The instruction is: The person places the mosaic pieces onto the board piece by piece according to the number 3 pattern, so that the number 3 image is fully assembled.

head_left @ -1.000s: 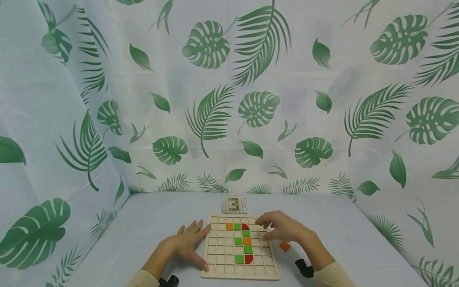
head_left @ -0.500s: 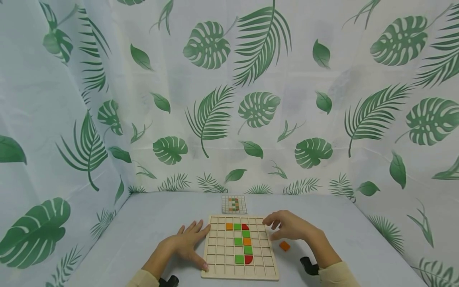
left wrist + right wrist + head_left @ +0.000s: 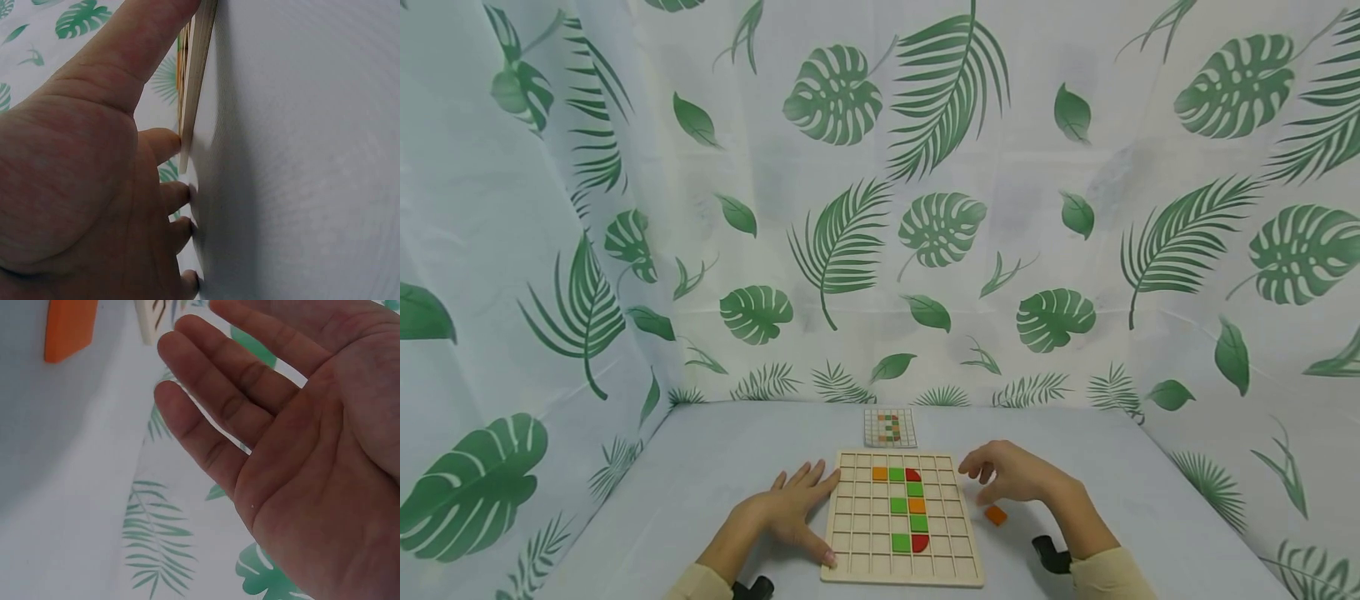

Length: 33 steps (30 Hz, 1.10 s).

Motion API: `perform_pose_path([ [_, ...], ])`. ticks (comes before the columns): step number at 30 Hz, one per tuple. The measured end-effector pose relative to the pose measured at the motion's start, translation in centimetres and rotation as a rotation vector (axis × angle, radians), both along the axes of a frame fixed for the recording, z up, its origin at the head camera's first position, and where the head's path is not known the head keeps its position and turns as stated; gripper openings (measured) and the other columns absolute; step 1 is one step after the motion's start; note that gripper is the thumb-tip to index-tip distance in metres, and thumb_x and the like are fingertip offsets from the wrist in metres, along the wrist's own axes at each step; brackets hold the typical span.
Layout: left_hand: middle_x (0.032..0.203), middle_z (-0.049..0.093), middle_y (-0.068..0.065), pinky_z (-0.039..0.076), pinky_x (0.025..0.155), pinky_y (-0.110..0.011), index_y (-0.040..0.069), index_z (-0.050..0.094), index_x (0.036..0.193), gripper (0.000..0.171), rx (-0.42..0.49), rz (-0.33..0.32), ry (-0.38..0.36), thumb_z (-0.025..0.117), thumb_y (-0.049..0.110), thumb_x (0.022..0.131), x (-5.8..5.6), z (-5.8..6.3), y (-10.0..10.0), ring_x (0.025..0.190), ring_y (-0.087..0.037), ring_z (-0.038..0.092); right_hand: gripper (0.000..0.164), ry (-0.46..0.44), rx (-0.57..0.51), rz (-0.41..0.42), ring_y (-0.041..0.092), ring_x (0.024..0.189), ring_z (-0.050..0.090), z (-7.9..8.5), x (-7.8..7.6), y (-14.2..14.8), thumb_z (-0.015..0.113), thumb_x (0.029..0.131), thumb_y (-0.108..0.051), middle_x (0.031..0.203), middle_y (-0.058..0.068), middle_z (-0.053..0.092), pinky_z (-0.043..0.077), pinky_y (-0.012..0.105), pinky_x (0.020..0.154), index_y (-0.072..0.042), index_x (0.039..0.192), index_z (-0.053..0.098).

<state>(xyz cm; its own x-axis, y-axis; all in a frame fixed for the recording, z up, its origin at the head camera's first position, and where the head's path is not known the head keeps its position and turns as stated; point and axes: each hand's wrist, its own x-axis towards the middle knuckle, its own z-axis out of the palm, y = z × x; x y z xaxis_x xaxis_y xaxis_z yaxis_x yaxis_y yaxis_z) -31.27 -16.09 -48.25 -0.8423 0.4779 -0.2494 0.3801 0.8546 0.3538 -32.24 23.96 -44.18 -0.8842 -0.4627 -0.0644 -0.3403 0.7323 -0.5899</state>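
Observation:
A wooden grid board (image 3: 865, 552) lies on the table with green, orange and red tiles in some of its squares, roughly in a "3" shape. My left hand (image 3: 790, 510) rests along the board's left edge, fingers spread, thumb on the near left corner; the left wrist view shows the thumb and a finger touching the board's side (image 3: 199, 75). To the right of the board my right hand (image 3: 1018, 473) hovers with fingers loosely bent and nothing in them. Just below its thumb a loose orange square tile (image 3: 996, 515) lies on the table, also seen in the right wrist view.
Behind the board lies a small pattern card (image 3: 891, 427) printed with a grid and coloured squares. A white leaf-print curtain (image 3: 880, 250) hangs at the back and sides of the pale table (image 3: 700, 467).
My right hand has moved right, from over the board's right part to beside the board, near the loose orange tile. The left hand and the board stay put.

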Motion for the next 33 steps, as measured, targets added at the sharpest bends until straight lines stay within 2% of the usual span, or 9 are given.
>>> perform_pose_path([
  [5, 0.175, 0.014, -0.016, 0.005, 0.126, -0.071, 0.023, 0.025, 0.167, 0.13, 0.0, 0.004, -0.01, 0.087, 0.073, 0.064, 0.0, 0.0, 0.0, 0.163, -0.04, 0.008, 0.04, -0.012, 0.027, -0.027, 0.024, 0.096, 0.063, -0.1, -0.1, 0.4, 0.09, 0.076, -0.001, 0.109, 0.004, 0.073, 0.057, 0.039, 0.076, -0.009, 0.113, 0.078],
  [13, 0.175, 0.014, -0.016, 0.005, 0.126, -0.071, 0.023, 0.026, 0.167, 0.129, 0.0, 0.004, -0.01, 0.087, 0.073, 0.064, 0.0, 0.0, 0.1, 0.163, -0.04, 0.008, 0.034, -0.03, 0.054, -0.04, 0.023, 0.094, 0.064, -0.3, -0.3, 1.0, 0.09, 0.074, 0.0, 0.103, 0.003, 0.073, 0.057, 0.041, 0.075, -0.012, 0.104, 0.079],
  [18, 0.175, 0.014, -0.016, 0.005, 0.126, -0.071, 0.022, 0.026, 0.167, 0.129, -0.001, 0.003, -0.007, 0.087, 0.073, 0.064, 0.0, 0.0, 0.1, 0.163, -0.04, 0.008, 0.037, -0.064, 0.083, -0.069, 0.02, 0.089, 0.063, -0.7, -0.2, 1.3, 0.091, 0.069, 0.003, 0.098, 0.001, 0.072, 0.056, 0.039, 0.072, -0.014, 0.098, 0.079],
  [24, 0.175, 0.014, -0.016, 0.005, 0.126, -0.071, 0.023, 0.025, 0.167, 0.13, 0.003, 0.006, -0.005, 0.086, 0.074, 0.064, 0.1, -0.1, 0.1, 0.163, -0.04, 0.009, 0.037, -0.089, 0.093, -0.021, 0.02, 0.083, 0.062, -1.1, -0.2, 1.5, 0.088, 0.065, 0.011, 0.091, 0.001, 0.07, 0.054, 0.038, 0.069, -0.014, 0.09, 0.077],
  [33, 0.175, 0.016, -0.015, 0.005, 0.127, -0.07, 0.024, 0.027, 0.167, 0.13, 0.001, 0.016, -0.004, 0.086, 0.074, 0.063, 0.1, 0.1, 0.1, 0.163, -0.039, 0.01, 0.036, -0.076, 0.118, -0.002, 0.02, 0.08, 0.061, -1.4, -0.3, 1.4, 0.09, 0.063, 0.009, 0.088, 0.001, 0.068, 0.051, 0.035, 0.065, -0.014, 0.084, 0.074],
])
